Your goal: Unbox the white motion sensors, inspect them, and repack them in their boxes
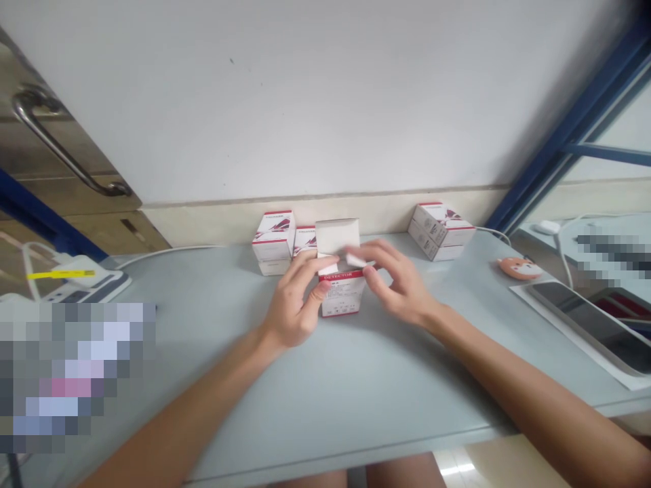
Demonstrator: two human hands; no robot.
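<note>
A small white and red cardboard box (342,299) marked "DETECTOR" stands upright on the grey table, its lid flap (338,236) raised at the back. My left hand (295,301) grips the box's left side, thumb on the front face and fingertips at the left side flap. On the other side, my right hand (399,281) has its thumb at the upper right edge of the box. Its index finger is blurred beside the right side flap (354,259), which it seems to pinch. The inside of the box is hidden.
Stacked boxes (273,242) stand at the back left, one more box (305,240) beside them. Another stack (440,230) is at the back right. Rightward lie an orange animal-shaped item (519,267) and a phone (593,325). A power strip (86,285) with cables lies left.
</note>
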